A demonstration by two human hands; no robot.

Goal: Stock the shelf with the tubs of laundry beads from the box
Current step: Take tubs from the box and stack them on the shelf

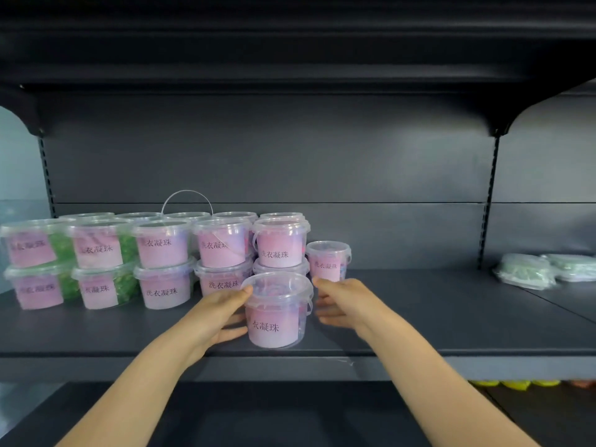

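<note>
Beyond the left hand [219, 312] and right hand [345, 301], a dark grey back panel [290, 156] rises from the shelf [419, 317] to a black upper shelf [290, 59] overhead. A slotted upright [488, 201] stands well right of the right hand; a pale bluish wall [19, 169] shows far left of the left hand.

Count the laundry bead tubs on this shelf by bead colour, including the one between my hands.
Green-bead tubs: 4
Pink-purple-bead tubs: 8
Back-row tubs, only lids showing, colour hidden: 5
Total: 17 tubs in view
</note>
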